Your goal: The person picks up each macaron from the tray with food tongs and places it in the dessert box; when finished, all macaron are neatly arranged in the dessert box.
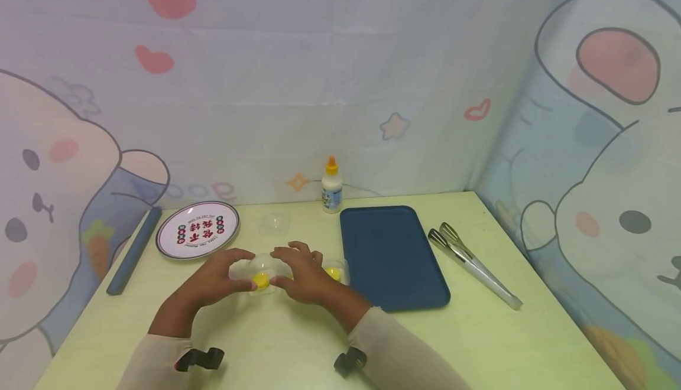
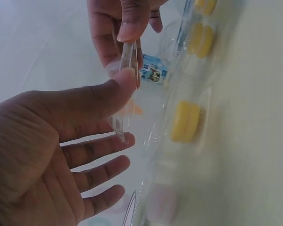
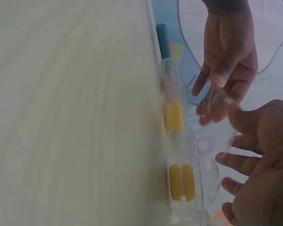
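Note:
Between both hands hangs a clear plastic domed lid, raised above a row of clear containers. My left hand pinches one edge with thumb and fingertips. On the opposite edge, my right hand pinches with its thumb and fingers. Under the lid sits a yellow macaron in its container. Another yellow macaron stands in the container to the right, under a dome. A blurred pale pink piece shows at the row's left end. My right hand partly covers the row in the head view.
Behind the hands lies another clear domed piece. A printed plate and a grey-blue bar are on the left. A glue bottle stands at the back. To the right are a dark blue tray and metal tongs.

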`<state>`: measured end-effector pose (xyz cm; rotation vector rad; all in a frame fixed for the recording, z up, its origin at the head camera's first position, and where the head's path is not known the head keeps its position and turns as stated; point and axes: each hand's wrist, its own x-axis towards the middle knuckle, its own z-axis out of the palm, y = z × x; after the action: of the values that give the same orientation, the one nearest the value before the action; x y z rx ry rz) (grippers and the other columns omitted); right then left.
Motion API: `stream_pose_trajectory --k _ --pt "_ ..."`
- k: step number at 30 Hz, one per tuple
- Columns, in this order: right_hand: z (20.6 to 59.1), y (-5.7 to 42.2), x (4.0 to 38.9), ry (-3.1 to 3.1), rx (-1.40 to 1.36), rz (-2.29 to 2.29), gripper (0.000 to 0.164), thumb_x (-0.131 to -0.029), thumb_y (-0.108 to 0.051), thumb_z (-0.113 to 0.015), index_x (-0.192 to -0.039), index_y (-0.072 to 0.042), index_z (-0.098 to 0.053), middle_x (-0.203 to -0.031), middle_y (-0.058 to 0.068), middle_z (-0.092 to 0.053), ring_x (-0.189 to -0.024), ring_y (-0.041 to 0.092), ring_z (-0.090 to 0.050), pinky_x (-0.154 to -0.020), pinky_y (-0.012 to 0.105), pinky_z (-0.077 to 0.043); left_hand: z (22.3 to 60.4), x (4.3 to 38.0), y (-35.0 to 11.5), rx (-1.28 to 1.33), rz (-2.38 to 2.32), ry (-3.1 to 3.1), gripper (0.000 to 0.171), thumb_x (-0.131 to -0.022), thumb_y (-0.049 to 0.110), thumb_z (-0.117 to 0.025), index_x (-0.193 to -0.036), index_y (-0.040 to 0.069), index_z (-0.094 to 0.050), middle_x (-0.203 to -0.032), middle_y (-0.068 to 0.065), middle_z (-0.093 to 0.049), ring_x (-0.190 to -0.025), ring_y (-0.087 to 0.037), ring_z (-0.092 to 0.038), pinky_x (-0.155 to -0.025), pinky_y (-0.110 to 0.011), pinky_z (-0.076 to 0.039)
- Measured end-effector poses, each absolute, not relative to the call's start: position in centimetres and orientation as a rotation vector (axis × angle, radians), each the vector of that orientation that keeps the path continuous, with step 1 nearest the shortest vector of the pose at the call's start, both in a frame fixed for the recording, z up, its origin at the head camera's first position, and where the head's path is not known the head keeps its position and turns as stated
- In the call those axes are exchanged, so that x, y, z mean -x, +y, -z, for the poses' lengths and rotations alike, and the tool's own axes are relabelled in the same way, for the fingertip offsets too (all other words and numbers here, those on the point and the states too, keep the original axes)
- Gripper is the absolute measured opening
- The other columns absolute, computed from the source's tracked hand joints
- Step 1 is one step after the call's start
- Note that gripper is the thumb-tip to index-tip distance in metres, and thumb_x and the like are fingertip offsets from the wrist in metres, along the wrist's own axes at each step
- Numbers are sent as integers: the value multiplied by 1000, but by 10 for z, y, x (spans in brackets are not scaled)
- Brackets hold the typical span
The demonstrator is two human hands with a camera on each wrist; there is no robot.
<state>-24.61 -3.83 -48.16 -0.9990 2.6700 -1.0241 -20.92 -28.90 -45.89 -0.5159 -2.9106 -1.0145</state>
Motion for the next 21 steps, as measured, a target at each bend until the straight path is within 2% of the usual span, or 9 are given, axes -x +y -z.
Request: stream_pose_trajectory --k 5,11,21 --pt "484 -43 246 2717 985 914 55 -106 -32 -73 -158 -20 -57 -168 -1 -54 -166 29 -28 -121 63 -25 461 210 -286 503 972 -2928 66 -82 21 -96 -137 -4 -68 -142 -29 -68 -135 -53 -60 -113 -71 -48" --pt "485 -51 245 2773 976 773 55 -106 -33 -74 -157 -21 -58 -167 -2 -55 -166 28 -29 -121 63 -26 465 210 -286 409 911 -2998 67 -82 24 -96 -138 -1 -69 -145 -28 -66 -139 -53 -56 -115 -74 -45" --pt "491 -55 246 2826 953 648 55 -105 -35 -75 -156 -25 -60 -166 -5 -56 -163 25 -33 -119 63 -27 470 213 -283 385 751 -3027 69 -78 28 -98 -135 2 -72 -140 -24 -69 -136 -50 -54 -109 -76 -41"
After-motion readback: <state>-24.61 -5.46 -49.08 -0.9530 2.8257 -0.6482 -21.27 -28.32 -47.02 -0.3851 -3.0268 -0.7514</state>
